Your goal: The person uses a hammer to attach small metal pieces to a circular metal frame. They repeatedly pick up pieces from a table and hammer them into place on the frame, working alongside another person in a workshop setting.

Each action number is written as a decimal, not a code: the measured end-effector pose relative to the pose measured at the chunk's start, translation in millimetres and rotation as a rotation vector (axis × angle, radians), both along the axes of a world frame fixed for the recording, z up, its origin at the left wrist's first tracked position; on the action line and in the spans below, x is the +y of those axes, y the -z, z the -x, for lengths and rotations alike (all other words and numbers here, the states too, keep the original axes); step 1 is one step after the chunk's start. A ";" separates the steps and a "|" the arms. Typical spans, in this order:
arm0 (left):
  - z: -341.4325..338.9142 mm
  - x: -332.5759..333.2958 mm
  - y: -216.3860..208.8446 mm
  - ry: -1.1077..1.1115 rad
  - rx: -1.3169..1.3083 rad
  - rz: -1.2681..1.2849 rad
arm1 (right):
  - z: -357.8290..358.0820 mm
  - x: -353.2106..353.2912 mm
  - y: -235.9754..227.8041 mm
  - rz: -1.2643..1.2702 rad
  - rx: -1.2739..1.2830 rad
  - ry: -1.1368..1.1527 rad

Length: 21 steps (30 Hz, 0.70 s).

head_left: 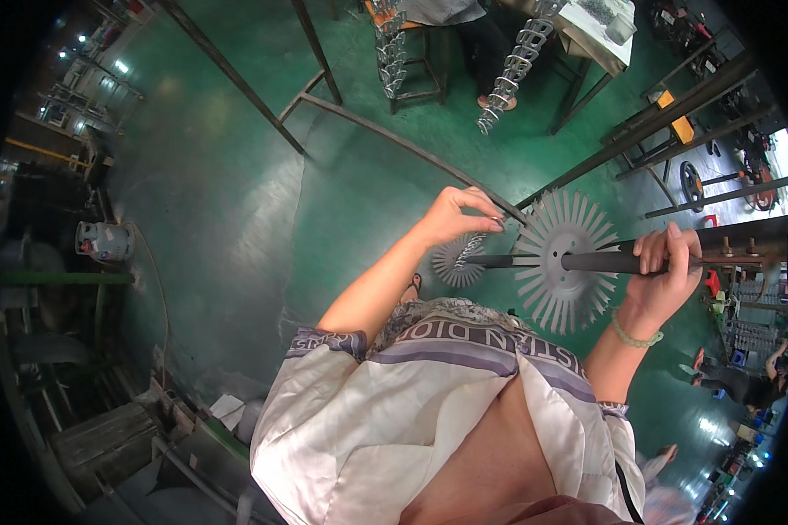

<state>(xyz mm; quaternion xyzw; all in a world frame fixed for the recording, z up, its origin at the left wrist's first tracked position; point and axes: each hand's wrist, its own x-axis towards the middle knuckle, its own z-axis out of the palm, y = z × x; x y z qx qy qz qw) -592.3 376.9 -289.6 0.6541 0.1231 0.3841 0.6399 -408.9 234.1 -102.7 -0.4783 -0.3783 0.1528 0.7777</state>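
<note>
My left hand [460, 215] is closed in a pinch on a small shiny metal piece [497, 222], too small to name surely. It is beside the rim of a large grey slotted disc [553, 262], whose many narrow teeth spread outward. A smaller toothed disc [451, 264] sits lower and farther left on the same dark shaft, with a few small metal pieces [471, 248] by its edge. My right hand [670, 265] wraps round the dark shaft [606, 262] just right of the large disc.
Dark metal frame bars [394, 138] stand ahead. Strings of metal pieces [518, 66] hang at the far side near a seated person's legs [480, 52] and a work table [600, 35]. A gas cylinder [105, 241] stands left on the green floor. Machinery [105, 437] fills the lower left.
</note>
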 end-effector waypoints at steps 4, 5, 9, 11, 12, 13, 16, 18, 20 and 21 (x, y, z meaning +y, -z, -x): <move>-10.4 -0.5 7.4 0.023 0.002 -0.011 | -6.6 0.0 -0.1 0.007 -0.006 -0.039; -11.9 -0.1 6.2 0.032 0.003 -0.033 | -7.3 -0.1 -1.1 0.008 -0.010 -0.042; -15.3 0.9 -0.7 0.058 0.034 -0.094 | -9.9 -0.8 -2.5 0.010 -0.017 -0.047; -16.9 0.7 1.1 0.068 0.043 -0.098 | -13.9 0.1 -2.5 0.020 -0.016 -0.062; -18.3 1.5 2.5 0.077 0.035 -0.100 | -16.0 0.4 -2.9 0.024 -0.018 -0.072; -18.1 0.6 5.0 0.085 0.025 -0.099 | -15.8 -0.1 -2.6 0.031 -0.022 -0.085; -18.4 0.0 6.6 0.101 0.031 -0.082 | -14.5 1.1 -3.1 0.049 -0.015 -0.069; -23.5 1.6 8.8 0.129 0.013 -0.040 | -18.1 0.0 -6.4 0.071 -0.012 -0.073; -22.0 3.0 6.2 0.147 0.026 -0.012 | -23.4 0.3 -6.9 0.082 0.009 -0.112; -21.3 2.3 6.8 0.134 0.016 -0.030 | -24.5 0.3 -6.8 0.092 0.017 -0.120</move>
